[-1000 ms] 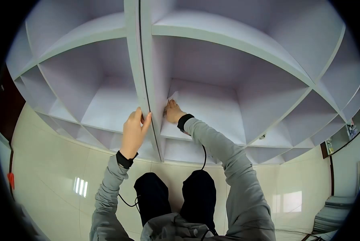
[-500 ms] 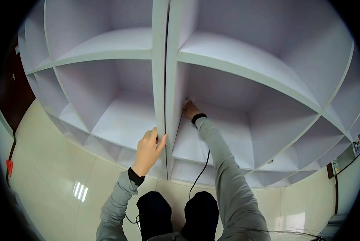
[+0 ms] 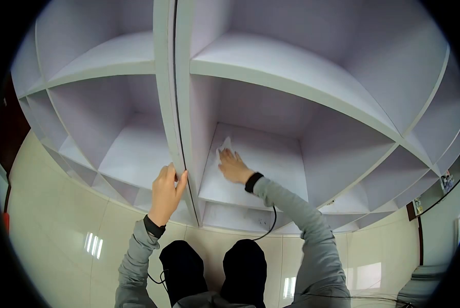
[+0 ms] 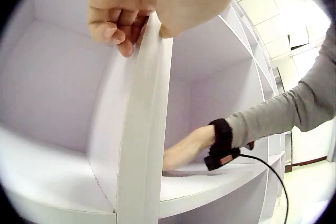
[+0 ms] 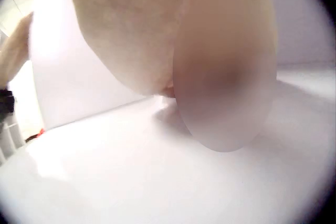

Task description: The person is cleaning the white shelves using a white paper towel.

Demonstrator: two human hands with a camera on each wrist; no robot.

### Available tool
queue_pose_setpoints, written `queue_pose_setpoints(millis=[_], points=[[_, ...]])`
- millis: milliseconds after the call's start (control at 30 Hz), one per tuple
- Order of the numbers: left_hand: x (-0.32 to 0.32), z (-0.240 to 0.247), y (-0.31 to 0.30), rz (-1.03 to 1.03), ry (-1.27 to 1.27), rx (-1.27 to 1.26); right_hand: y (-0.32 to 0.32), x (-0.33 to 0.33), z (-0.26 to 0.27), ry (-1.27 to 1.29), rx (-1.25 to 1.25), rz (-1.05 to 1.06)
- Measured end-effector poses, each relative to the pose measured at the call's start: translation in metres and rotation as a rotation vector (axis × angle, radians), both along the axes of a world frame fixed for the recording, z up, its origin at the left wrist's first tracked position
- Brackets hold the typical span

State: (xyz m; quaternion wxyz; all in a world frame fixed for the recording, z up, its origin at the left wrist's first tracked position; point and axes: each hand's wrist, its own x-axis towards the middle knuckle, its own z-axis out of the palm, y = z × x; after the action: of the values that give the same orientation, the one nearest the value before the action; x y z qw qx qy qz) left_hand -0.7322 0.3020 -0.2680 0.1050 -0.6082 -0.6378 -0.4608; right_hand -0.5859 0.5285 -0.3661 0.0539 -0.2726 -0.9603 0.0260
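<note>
Since 0.5 s ago: right hand (image 3: 234,167) is off the bay's back-left corner and now out on the bay floor (image 3: 273,172). White cloth (image 3: 226,144) sits under its fingertips, sticking out past them toward the back. Fingers nearly straight, pressing the cloth, not wrapped round it. Left hand (image 3: 164,189) stays on the front edge of the divider (image 3: 168,102), edge gripped between thumb and curled fingers.

Surface: pale shelf unit, smooth panels, dark seam down the divider. Glossy tiles (image 3: 55,205) below, with light reflections; dark knees (image 3: 244,267) near the unit, black cable (image 3: 273,220) beside them. Dark door at far left, bright window at far right.

Left wrist view adds thumb and fingers on opposite divider faces, plus the box (image 4: 221,159) on the right wristband (image 4: 222,133). Right wrist view: blurred oval over the hand; can't make out the cloth there.
</note>
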Motion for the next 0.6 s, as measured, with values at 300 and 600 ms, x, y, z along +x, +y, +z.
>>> queue_pose_setpoints(millis=[300,600], points=[[0.006,0.007,-0.004,0.010,-0.013,-0.032,-0.034,-0.004,-0.001,0.007,0.011,0.000],[0.006,0.000,-0.001,0.070,0.042,-0.026,0.086,-0.066,0.013,-0.100,-0.062,-0.340]])
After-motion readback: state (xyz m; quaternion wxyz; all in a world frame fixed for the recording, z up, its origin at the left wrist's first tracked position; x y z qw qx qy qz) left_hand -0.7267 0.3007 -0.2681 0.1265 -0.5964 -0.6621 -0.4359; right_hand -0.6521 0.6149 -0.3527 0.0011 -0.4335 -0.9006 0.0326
